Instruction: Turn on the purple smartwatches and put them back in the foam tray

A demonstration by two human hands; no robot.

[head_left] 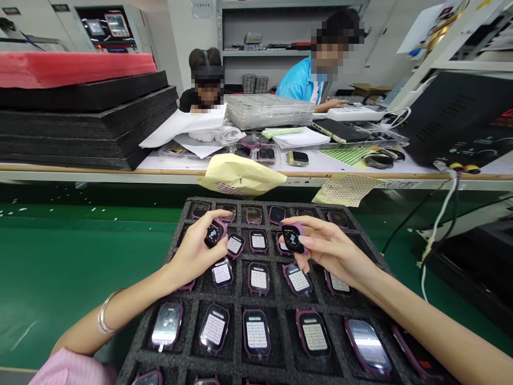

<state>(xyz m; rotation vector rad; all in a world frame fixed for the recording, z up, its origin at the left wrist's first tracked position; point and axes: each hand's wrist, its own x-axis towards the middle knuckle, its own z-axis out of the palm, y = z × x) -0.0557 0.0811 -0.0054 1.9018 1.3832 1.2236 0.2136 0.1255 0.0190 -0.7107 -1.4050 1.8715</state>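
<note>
Your left hand [193, 255] pinches a watch [215, 233] and your right hand [332, 251] a second watch [293, 238]. Both have purple cases and black faces with a small graphic, and both are tilted above the foam tray [236, 305]. The other watches [256, 332] lie face up in its cells, most with white labels.

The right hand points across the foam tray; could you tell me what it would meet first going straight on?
Probably the black and purple device held by the left hand, though depth is unclear from this view.
</note>
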